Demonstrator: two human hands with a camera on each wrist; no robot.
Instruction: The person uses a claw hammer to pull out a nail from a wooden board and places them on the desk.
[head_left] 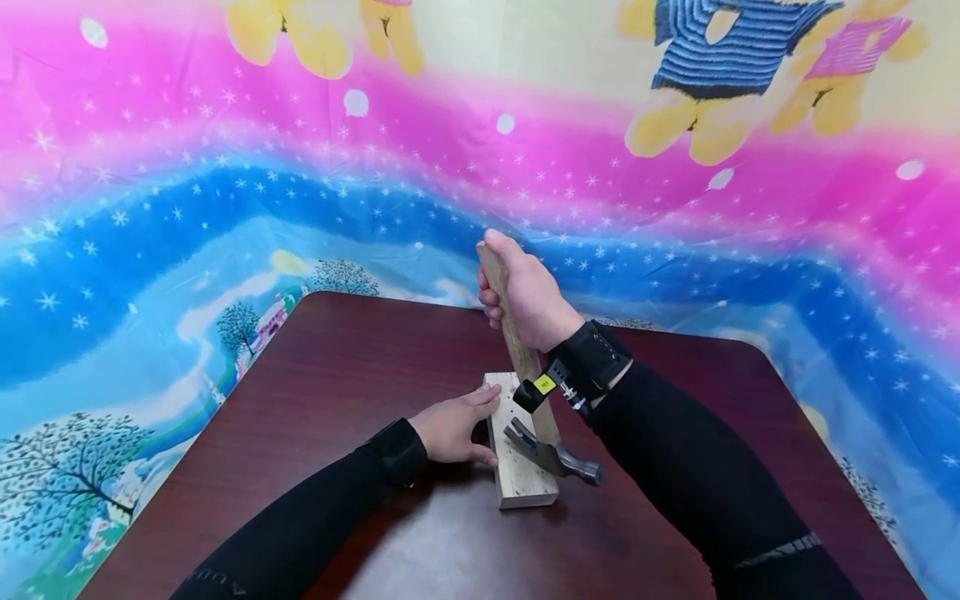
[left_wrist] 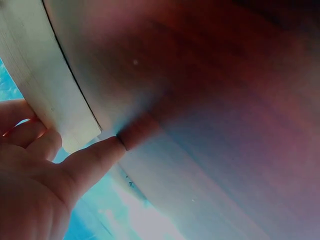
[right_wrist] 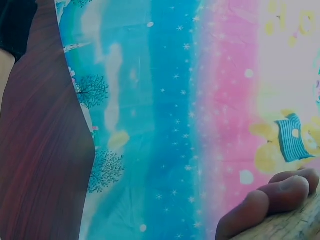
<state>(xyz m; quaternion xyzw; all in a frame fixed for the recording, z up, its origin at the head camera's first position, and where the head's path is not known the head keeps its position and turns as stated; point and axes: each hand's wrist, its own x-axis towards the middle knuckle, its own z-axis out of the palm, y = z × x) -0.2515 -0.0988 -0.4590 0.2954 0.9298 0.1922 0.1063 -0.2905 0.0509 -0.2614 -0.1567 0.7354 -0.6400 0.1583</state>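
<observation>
Holding a hammer in the middle of the frame, the right hand has its grip curled around the wooden handle. The metal head is lower down, with its claw over a pale wooden block and its other end past the block's right edge. I cannot tell if the metal touches the wood. The left hand is on the block's left side, its grip spread out, fingers touching the edge. The block lies on a dark red bench, low in the middle. A bright cloth fills the top
</observation>
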